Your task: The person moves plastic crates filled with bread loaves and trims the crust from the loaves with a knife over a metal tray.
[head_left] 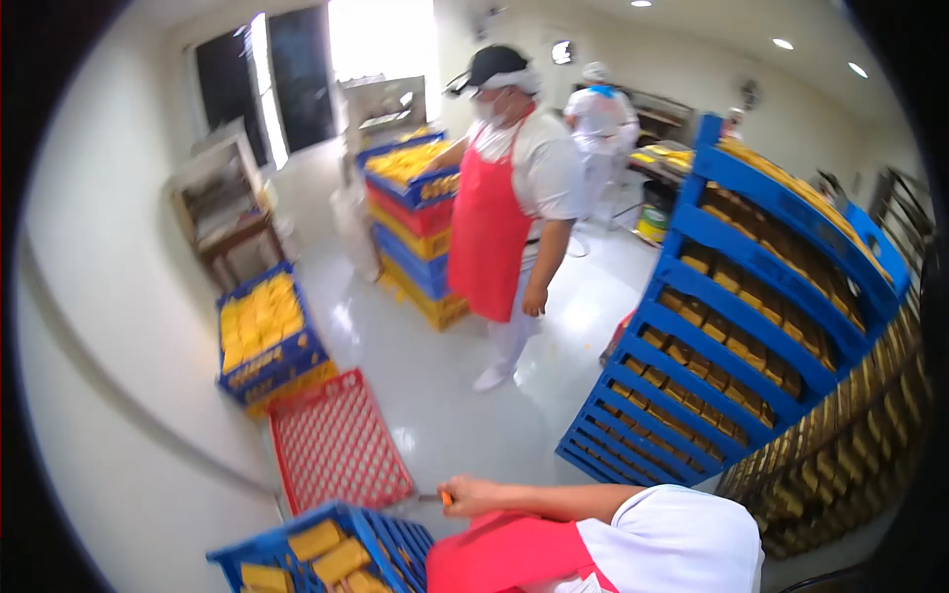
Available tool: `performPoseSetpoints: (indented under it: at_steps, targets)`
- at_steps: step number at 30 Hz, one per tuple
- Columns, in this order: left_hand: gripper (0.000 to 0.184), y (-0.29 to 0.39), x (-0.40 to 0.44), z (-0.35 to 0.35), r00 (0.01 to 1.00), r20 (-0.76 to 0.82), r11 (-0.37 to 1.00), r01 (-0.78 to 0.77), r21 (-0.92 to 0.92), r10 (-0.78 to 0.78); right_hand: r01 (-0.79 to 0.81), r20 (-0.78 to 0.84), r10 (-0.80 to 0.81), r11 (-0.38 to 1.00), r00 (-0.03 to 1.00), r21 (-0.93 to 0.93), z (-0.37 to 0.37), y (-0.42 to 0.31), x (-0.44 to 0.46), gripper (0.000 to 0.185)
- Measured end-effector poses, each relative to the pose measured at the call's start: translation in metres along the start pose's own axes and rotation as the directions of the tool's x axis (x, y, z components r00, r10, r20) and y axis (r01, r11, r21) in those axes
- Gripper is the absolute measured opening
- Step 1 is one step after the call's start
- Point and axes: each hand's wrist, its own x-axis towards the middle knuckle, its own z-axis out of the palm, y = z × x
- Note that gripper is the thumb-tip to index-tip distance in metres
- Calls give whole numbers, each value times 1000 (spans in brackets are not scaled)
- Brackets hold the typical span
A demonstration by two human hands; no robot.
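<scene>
My right hand is closed around the orange handle of a thin metal tool. The tool's rod reaches left to the near corner of a red lattice crate lying on the floor; whether it is hooked on cannot be made out. Just below the crate, at the bottom edge, stands a blue crate with yellow-brown blocks in it. My left hand does not show.
Crates of yellow pieces stand by the left wall. A co-worker in a red apron reaches into a tall crate stack. Stacked blue crates and a loaded rack stand right. Another person is behind.
</scene>
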Motion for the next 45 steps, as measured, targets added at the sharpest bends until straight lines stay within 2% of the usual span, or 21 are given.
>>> performPoseSetpoints:
  at_steps: [1, 2, 3, 4, 5, 8, 11, 15, 17, 20, 22, 24, 25, 29, 33, 36, 38, 40, 41, 43, 45]
  targets:
    - [59, 9, 6, -17, 1000, 7, 1000, 15, 25, -15, -3, 24, 2, 1000, 1000, 18, 1, -2, 2, 29]
    - [85, -11, -3, -4, 950, 286, 966, 184, -182, -127, -4, 67, 2, 999, 998, 39, 1, -4, 5, 29]
    - [88, 23, 33, -72, 764, 562, 874, 465, -139, -317, -39, 121, 37, 999, 992, 17, 5, 0, 10, 29]
    - [87, 30, 34, -85, 771, 512, 860, 498, -112, -380, -59, 85, 53, 996, 995, 72, 10, -5, 8, 26]
    - [88, 31, 36, -100, 802, 445, 853, 502, -140, -399, -24, 106, 31, 997, 994, -67, 11, -9, 14, 24]
    - [85, 27, 11, -129, 794, 276, 797, 589, -131, -541, -15, 210, 17, 1000, 977, -12, 26, -11, 24, 19]
    - [81, 36, -8, -164, 553, 311, 596, 801, 59, -773, 49, 330, -9, 992, 944, -115, 45, -57, 39, 26]
    - [68, 68, -33, -180, 421, 271, 465, 877, 122, -865, 211, 474, -125, 968, 872, -133, 82, -84, 47, 24]
    - [60, 72, -38, -174, 551, 181, 544, 834, -87, -815, 268, 528, -181, 959, 830, -92, 101, -93, 57, 24]
    - [54, 79, -9, -181, 602, 247, 575, 798, -178, -759, 333, 559, -256, 942, 789, -38, 119, -92, 71, 24]
    - [59, 78, 11, -172, 645, 253, 612, 764, -204, -721, 350, 561, -275, 937, 781, -28, 120, -90, 84, 23]
    - [68, 78, 32, -158, 780, 351, 796, 590, -136, -518, 297, 530, -240, 955, 813, -23, 113, -89, 98, 24]
    - [82, 80, 42, -149, 759, 431, 809, 579, -102, -488, 271, 530, -199, 961, 824, -61, 109, -87, 106, 25]
    - [103, 80, 59, -107, 746, 527, 898, 433, 79, -406, 214, 592, -139, 975, 794, -58, 92, -74, 135, 26]
    - [111, 52, 45, -83, 725, 549, 826, 554, -107, -415, 128, 611, -128, 991, 781, 44, 78, -53, 148, 26]
    - [112, 44, 48, -92, 709, 582, 811, 569, -138, -398, 65, 652, -84, 996, 753, 53, 60, -48, 151, 26]
    - [108, 49, 65, -100, 666, 636, 812, 574, -103, -390, -14, 681, -23, 999, 732, 50, 57, -38, 155, 27]
    - [110, 60, 82, -106, 590, 677, 857, 502, 117, -439, -22, 687, -25, 998, 726, 59, 54, -33, 157, 28]
    - [110, 61, 79, -99, 580, 687, 854, 506, 118, -438, -16, 689, -34, 998, 724, 66, 54, -30, 158, 28]
    - [114, 62, 74, -86, 676, 621, 901, 415, 125, -398, -4, 718, -56, 997, 694, 81, 58, -18, 160, 31]
    - [116, 64, 74, -85, 671, 631, 909, 391, 144, -389, 16, 741, -85, 995, 666, 100, 62, -11, 162, 34]
